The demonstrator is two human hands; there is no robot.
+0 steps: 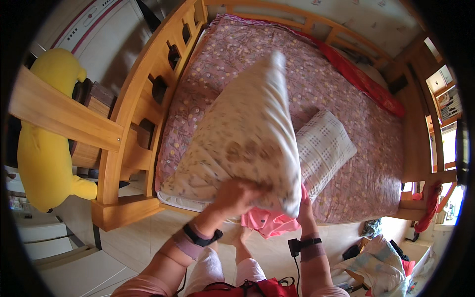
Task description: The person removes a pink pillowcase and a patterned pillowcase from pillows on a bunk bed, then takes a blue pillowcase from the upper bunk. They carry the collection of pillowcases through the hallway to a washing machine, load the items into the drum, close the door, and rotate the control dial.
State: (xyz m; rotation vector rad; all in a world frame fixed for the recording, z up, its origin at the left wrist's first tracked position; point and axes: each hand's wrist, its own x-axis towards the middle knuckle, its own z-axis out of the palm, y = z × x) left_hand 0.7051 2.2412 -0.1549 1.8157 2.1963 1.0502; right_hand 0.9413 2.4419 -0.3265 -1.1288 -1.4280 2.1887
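A cream pillow (252,133) with a small leaf print and brown patches stands tilted up over the near edge of the bed, its top corner blurred. My left hand (237,198) is closed on its lower part, fingers against the printed face. At the pillow's lower right edge is my right hand (307,210), partly hidden behind it, with a sliver of pink at its fingers. Pink cloth (272,223) with a button hangs below the pillow between my hands; it seems gripped by the right one. To the right, a white checked pillow (326,148) lies on the bed.
A floral mauve sheet (366,168) covers the mattress inside a wooden bed frame (111,168). Red cloth (363,74) lies along the far right side. A yellow plush toy (44,163) leans outside the left rail. Crumpled fabrics (378,262) are heaped at the lower right.
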